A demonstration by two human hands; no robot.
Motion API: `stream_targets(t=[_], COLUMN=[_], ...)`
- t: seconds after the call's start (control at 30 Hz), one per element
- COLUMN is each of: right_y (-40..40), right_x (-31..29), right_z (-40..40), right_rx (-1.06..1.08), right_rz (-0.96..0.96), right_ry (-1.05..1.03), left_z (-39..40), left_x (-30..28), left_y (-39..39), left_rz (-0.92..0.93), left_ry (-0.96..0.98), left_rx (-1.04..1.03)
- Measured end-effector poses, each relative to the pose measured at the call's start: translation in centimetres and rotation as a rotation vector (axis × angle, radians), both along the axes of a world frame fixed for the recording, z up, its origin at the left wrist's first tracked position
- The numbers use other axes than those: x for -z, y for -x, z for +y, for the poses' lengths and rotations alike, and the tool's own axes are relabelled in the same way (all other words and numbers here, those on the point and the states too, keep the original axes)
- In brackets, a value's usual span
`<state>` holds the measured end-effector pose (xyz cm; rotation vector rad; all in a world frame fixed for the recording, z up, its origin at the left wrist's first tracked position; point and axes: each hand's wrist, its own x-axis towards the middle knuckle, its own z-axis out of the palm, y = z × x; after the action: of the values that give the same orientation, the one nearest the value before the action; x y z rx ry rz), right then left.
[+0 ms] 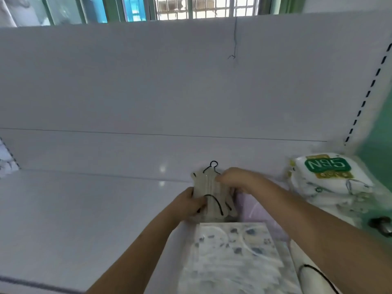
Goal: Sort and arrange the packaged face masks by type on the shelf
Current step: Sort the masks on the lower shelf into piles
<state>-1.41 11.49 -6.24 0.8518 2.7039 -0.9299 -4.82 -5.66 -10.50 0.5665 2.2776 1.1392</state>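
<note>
Two hands meet over a white shelf [74, 209], both on the same bundle. At the far left edge, a patterned package [5, 162] pokes into view, blurred. Moving right, the left hand [191, 203] curls its fingers round the near left side of a stack of pale masks with black ear loops [209, 192], which sits at the middle of the shelf, close to the white back panel [148, 81]. Just nearer, a packet of spotted white masks [231, 255] lies flat. The right hand [235, 179] grips the far right edge of the same pale stack, fingers bent over it. Under that forearm lies a pale pink packet [261, 211]. Near the right forearm, another black-looped mask [307, 274] shows partly. Farther right, a pile of white packs labelled N95 [326, 177] rests against the back panel, well apart from the held stack.
</note>
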Motion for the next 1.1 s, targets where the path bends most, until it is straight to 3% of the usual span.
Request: stream_targets(t=[0.1,0.17,0.3,0.5,0.63,0.73,0.83,0.93,1.03,1.1], right_y=[1.1,1.1,-0.8,-7.2,-12.9,-18.3,-23.9,-27.3,-28.7,-28.8], right_x=[-1.1,-2.2,-4.5,-6.8,-3.5,1.4,7.0,14.4,24.4,31.2], right_z=[0.9,0.8,-2.5,-13.0,-18.3,-21.3,-23.3,-22.9,-19.9,-17.4], right_rx=[-0.031,0.001,0.023,-0.028,0.046,0.073,-0.071,-0.169,-0.089,0.026], right_rz=[-0.028,0.05,0.349,0.808,1.026,1.106,1.029,0.804,0.522,0.287], right_ry=[-0.245,-0.291,-0.236,-0.044,-0.122,-0.456,-0.689,-0.721,-0.62,-0.388], left_z=[-0.4,-1.6,-5.9,-14.1,-19.0,-21.0,-21.7,-21.2,-19.8,-18.6], left_x=[-0.3,-0.6,-1.7,-1.4,3.8,10.8,17.4,22.8,28.3,32.2], left_y=[0.4,0.5,-2.7,-12.0,-19.5,-24.9,-28.9,-30.1,-29.3,-28.1], left_rz=[-0.02,0.062,0.387,0.686,0.677,0.527,0.352,0.235,0.12,0.047], left_ry=[-0.015,-0.067,-0.3,-0.543,-0.616,-0.524,-0.368,-0.215,-0.055,0.011], left_rx=[-0.022,-0.074,-0.179,-0.175,-0.066,0.055,0.127,0.115,0.069,-0.001])
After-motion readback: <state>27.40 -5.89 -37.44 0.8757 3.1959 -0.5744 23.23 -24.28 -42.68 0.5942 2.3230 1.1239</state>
